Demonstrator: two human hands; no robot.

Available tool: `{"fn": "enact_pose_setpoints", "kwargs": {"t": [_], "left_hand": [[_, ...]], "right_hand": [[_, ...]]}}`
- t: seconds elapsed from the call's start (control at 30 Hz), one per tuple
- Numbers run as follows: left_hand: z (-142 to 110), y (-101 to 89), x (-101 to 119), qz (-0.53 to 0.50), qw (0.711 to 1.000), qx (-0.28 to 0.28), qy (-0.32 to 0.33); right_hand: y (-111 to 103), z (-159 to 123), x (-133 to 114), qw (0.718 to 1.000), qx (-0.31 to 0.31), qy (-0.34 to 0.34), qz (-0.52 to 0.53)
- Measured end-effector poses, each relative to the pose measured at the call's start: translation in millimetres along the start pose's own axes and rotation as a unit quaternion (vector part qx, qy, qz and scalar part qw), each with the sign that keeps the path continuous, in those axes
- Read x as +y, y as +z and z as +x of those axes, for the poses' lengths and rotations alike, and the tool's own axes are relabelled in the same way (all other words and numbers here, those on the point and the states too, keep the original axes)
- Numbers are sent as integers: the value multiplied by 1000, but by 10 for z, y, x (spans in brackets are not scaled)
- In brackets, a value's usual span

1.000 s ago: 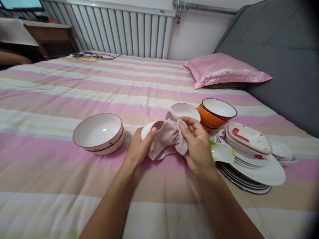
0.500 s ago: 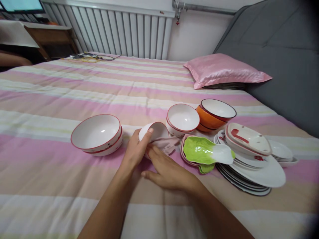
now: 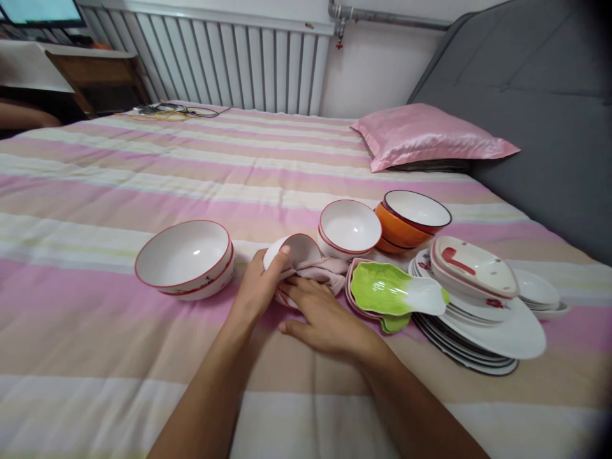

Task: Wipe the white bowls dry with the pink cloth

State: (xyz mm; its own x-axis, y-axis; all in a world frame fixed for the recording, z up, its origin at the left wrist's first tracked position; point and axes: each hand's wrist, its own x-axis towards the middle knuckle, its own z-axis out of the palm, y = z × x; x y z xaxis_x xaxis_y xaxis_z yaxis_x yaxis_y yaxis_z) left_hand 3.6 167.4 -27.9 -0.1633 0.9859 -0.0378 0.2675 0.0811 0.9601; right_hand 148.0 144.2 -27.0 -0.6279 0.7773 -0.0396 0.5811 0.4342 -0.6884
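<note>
My left hand (image 3: 258,290) grips a small white bowl with a red rim (image 3: 296,250), tilted on its side on the striped bedspread (image 3: 95,331). My right hand (image 3: 320,315) lies low beside it, its fingers pressed on a pale pink cloth (image 3: 318,268) that drapes out of the bowl's mouth. A stack of two larger red-rimmed bowls (image 3: 184,258) stands to the left. Another small red-rimmed bowl (image 3: 349,228) stands just behind the cloth.
Orange bowls (image 3: 408,220) sit at right. A green leaf-shaped dish (image 3: 392,294) rests on a pink one, next to a stack of plates (image 3: 482,319) topped by a red-patterned dish (image 3: 473,264). A pink pillow (image 3: 425,134), a grey headboard and a radiator are behind.
My right hand dropped from holding the cloth bunched above the bowl to lying low on the bed against it. The cloth now trails from the bowl; the leaf dish is uncovered.
</note>
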Motion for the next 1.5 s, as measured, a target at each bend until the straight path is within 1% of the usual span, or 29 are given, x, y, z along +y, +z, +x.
{"fn": "enact_pose_setpoints", "kwargs": {"t": [0.1, 0.2, 0.23, 0.3, 0.37, 0.43, 0.53, 0.63, 0.7, 0.77, 0.87, 0.9, 0.97, 1.0, 1.1, 1.17, 1.37, 1.5], "left_hand": [[14, -11, -30, 25, 1000, 2, 0], [24, -21, -51, 36, 999, -2, 7], [26, -23, -54, 40, 999, -2, 10], [29, -22, -58, 42, 999, 2, 14], [31, -19, -62, 39, 999, 3, 10], [32, -15, -65, 32, 999, 3, 1], [28, -11, -54, 19, 1000, 3, -5], [23, -9, -32, 12, 1000, 2, -7], [23, -10, -28, 14, 1000, 0, -9], [26, -10, -36, 13, 1000, 1, -7], [29, -11, -55, 11, 1000, 3, -4], [28, -11, -58, 11, 1000, 3, -3], [24, -11, -57, 14, 1000, 4, -3], [21, -11, -52, 15, 1000, 5, -4], [17, -10, -32, 13, 1000, 13, -9], [19, -10, -20, 7, 1000, 13, -10], [25, -9, -6, 7, 1000, 11, -11], [19, -12, -7, 11, 1000, 2, -21]], "right_hand": [[-17, 25, 3, 995, 3, -38, 95], [-42, 36, -26, 974, 31, -58, 218], [-50, 35, -42, 967, 40, -58, 245], [-61, 31, -69, 960, 51, -59, 267], [-59, 31, -79, 963, 51, -76, 254], [-44, 35, -63, 972, 37, -92, 214], [-20, 37, -10, 988, 3, -89, 128], [-22, 25, 41, 993, -18, -92, 77], [-49, 13, 62, 991, -24, -99, 84], [-96, 3, 78, 988, -12, -100, 118], [-179, -2, 116, 982, 37, -75, 172], [-198, -1, 136, 981, 57, -62, 177], [-211, 0, 182, 983, 89, -48, 155], [-202, -1, 203, 985, 90, -54, 134], [-135, -11, 242, 992, 44, -101, 65], [-86, -13, 243, 991, 27, -120, 45], [-54, 14, 223, 991, 48, -123, 30], [-63, 18, 172, 992, 45, -114, 30]]}}
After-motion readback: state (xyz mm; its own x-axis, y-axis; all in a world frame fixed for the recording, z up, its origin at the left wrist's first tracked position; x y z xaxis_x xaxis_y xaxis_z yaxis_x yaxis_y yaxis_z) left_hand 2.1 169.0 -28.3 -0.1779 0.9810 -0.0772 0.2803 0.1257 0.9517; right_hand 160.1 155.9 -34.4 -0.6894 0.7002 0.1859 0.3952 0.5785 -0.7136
